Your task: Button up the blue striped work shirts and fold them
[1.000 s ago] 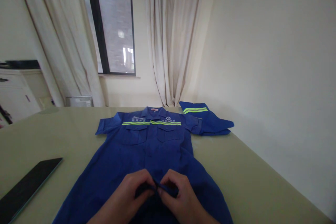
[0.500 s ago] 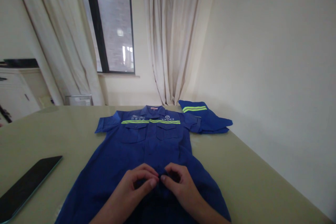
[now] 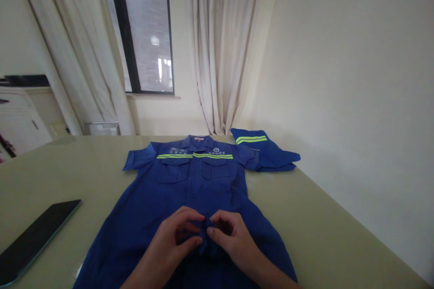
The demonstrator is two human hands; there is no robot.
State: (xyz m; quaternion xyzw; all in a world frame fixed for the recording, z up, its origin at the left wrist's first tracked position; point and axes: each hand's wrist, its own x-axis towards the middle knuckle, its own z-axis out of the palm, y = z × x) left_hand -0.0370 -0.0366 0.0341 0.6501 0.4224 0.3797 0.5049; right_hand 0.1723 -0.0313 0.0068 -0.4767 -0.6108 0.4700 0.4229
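A blue short-sleeved work shirt (image 3: 217,192) lies front up on the table, collar away from me, with a yellow-green stripe across the chest and two flap pockets. Over the lower part of its front placket, my left hand (image 3: 174,237) and my right hand (image 3: 233,237) face each other, fingertips close together. Both hands pinch a raised fold of the shirt's cloth between thumb and fingers. Any button there is hidden or too small to make out.
A folded blue garment (image 3: 271,151) with a matching stripe lies beyond the shirt's right sleeve. On the left of the greenish table (image 3: 322,230) rests a dark tablet-like slab (image 3: 40,239). Curtains (image 3: 222,45) and a window stand behind; a wall runs along the right.
The fingers of my left hand have spread slightly, and more of the pinched cloth shows between the hands. The shirt stays in place.
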